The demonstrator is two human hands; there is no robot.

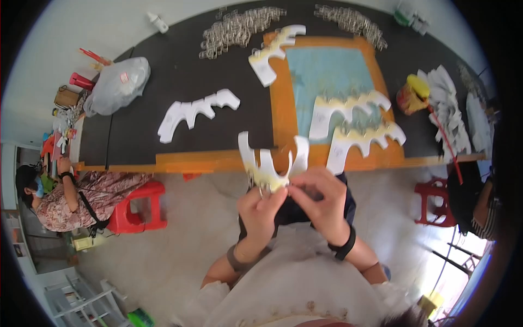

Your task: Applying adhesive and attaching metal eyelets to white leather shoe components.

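Note:
My left hand [257, 211] grips a white, curved cut-out piece [266, 164] by its yellowed edge, its prongs pointing away from me. Small metal rings line that edge. At the same edge, the fingers of my right hand [325, 203] are pinched together; anything tiny between them cannot be made out. Beyond lies a similar bare white piece [190, 111] on the black table. Two ringed pieces, one farther [321, 117] and one nearer [339, 152], rest toward the right. Another yellow-edged piece [263, 72] lies at the far middle.
Orange tape [280, 109] frames a blue-green sheet [327, 68]. Metal rings form a left heap [237, 30] and a right heap [354, 24]. A plastic bag [122, 84], a yellow-topped container [414, 90] and white cloth [447, 109] lie around. People sit at both sides.

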